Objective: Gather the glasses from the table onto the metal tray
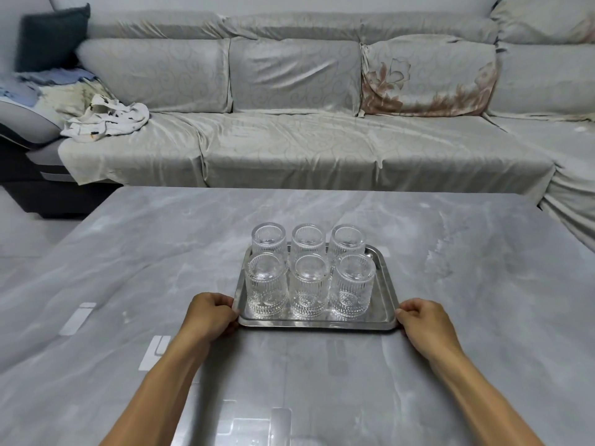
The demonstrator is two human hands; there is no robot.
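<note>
Several clear ribbed glasses (309,286) stand upside down in two rows on the metal tray (384,294), which rests on the grey marbled table (467,284). My left hand (211,312) grips the tray's near left corner. My right hand (423,318) grips its near right corner. Both hands have the fingers curled over the rim. No glass stands on the table outside the tray.
A long sofa (289,149) in a pale patterned cover runs behind the table's far edge and wraps around to the right. A crumpled white cloth (106,119) and folded laundry (48,82) lie on its left end.
</note>
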